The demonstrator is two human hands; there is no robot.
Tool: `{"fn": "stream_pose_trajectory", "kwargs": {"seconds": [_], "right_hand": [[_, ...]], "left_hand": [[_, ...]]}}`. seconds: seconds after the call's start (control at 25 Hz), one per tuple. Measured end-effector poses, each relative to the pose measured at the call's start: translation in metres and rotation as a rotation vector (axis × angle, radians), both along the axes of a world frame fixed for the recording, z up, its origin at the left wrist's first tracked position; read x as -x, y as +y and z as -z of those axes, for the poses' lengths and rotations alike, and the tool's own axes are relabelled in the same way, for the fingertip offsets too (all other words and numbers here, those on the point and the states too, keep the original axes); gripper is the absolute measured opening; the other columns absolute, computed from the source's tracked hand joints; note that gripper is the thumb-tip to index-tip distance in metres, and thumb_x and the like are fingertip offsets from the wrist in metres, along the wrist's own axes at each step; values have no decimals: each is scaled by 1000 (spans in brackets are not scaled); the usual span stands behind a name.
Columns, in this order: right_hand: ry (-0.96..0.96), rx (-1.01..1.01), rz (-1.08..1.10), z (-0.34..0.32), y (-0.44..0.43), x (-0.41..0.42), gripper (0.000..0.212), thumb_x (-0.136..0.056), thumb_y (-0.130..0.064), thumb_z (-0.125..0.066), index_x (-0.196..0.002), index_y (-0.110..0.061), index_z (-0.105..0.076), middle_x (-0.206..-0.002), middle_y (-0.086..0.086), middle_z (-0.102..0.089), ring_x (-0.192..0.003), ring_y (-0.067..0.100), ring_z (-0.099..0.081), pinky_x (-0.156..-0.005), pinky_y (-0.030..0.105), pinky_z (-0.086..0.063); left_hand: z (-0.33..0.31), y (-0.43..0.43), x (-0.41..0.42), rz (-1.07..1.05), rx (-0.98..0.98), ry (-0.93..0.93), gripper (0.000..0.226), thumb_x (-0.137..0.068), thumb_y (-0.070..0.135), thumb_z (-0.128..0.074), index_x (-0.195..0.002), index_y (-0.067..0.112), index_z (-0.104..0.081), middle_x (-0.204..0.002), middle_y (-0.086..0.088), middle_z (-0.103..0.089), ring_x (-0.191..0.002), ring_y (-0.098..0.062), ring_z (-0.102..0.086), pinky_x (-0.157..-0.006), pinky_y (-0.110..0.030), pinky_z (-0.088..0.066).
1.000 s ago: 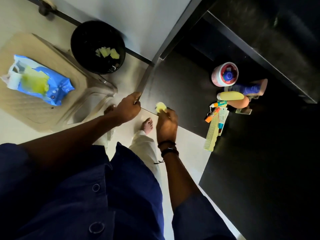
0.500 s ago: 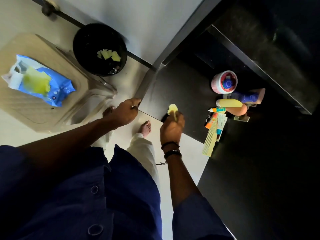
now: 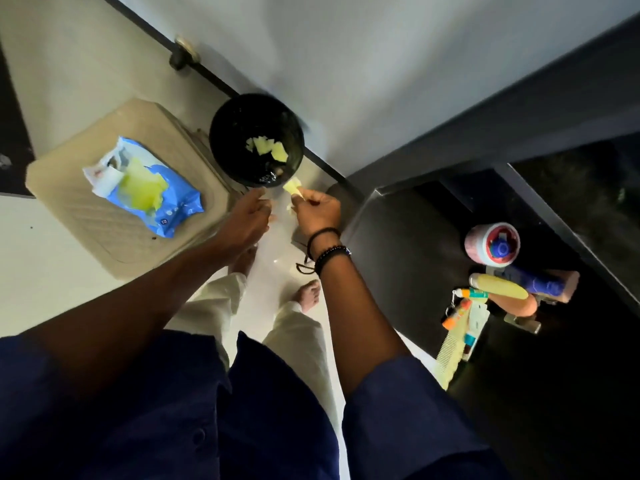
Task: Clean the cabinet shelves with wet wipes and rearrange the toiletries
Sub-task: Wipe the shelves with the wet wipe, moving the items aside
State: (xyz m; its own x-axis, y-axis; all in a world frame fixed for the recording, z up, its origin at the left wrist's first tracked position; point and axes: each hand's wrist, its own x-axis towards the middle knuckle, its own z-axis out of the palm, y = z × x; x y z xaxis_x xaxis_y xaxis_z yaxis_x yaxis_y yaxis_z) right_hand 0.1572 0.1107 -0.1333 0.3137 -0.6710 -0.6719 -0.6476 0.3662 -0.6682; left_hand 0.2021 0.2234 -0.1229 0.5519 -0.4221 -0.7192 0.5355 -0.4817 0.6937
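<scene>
Right now the fingertips (image 3: 306, 199) of the right hand (image 3: 317, 214) pinch a small, crumpled pale-yellow wet wipe (image 3: 292, 187), which sticks up past them just at the near rim of the round black waste bin (image 3: 232, 123). The left hand (image 3: 247, 216) sits close beside it with its fingers curled toward the same wipe, but the blur hides whether they touch it or hold anything.

Several more yellow wipe scraps (image 3: 266, 148) already lie inside the bin, so I judge this wipe is spent and about to be dropped in. The blue plastic wipe packet (image 3: 162, 202) lies open on the beige ribbed stool seat (image 3: 97, 237), toward its back edge, with a fresh sheet poking out.

The dark cabinet shelf (image 3: 398, 244) looks bare along its left part (probably the stretch just wiped). The toiletries are bunched at its right side: a pink-and-white round tub (image 3: 491, 247), a blue tube (image 3: 533, 282), a yellow bottle (image 3: 498, 285) and a pale-yellow comb (image 3: 450, 358) at the front edge. Wiping under them and arranging them seems not yet done.
</scene>
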Motion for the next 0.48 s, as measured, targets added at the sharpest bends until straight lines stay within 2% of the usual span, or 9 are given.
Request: {"fn": "stream_pose_trajectory", "kwargs": {"seconds": [0.08,0.16,0.28,0.4,0.48], "right_hand": [[-45,-180,114,9,-6,-35,22,-80,2,-66,-102,3,-68,-82,8,-68,-76,19,-65,-81,32,-57],[-101,-305,166,17,-13,-70,22,-82,6,-62,-102,-1,-66,-74,5,-62,-65,14,-61,-72,26,-55],[-186,-426,232,30,-23,-108,19,-87,4,-57,-103,-6,-58,-76,6,-57,-66,13,-56,-67,24,-53],[-181,-516,173,46,-25,-119,42,-92,-3,-54,-132,-11,-43,-79,5,-53,-70,12,-51,-61,22,-53],[-145,-553,81,47,-21,-110,57,-94,-4,-49,-145,-16,-27,-98,5,-54,-76,11,-50,-54,19,-51]], "left_hand": [[9,9,-18,-64,23,33,34,-97,15,-45,-129,5,-41,-112,-20,-59,-99,-36,-59,-79,-36,-48],[14,16,-36,-168,43,61,34,-97,12,-45,-131,8,-41,-106,-14,-58,-90,-26,-57,-73,-30,-46],[20,18,-57,-310,52,129,38,-95,8,-46,-133,14,-39,-103,-10,-57,-77,-16,-56,-68,-27,-45],[30,27,-75,-357,17,136,33,-95,6,-45,-126,18,-42,-98,-5,-61,-73,-13,-58,-61,-20,-47],[30,33,-77,-364,17,160,27,-95,5,-45,-118,19,-45,-93,-2,-61,-70,-11,-57,-55,-15,-47]]}}
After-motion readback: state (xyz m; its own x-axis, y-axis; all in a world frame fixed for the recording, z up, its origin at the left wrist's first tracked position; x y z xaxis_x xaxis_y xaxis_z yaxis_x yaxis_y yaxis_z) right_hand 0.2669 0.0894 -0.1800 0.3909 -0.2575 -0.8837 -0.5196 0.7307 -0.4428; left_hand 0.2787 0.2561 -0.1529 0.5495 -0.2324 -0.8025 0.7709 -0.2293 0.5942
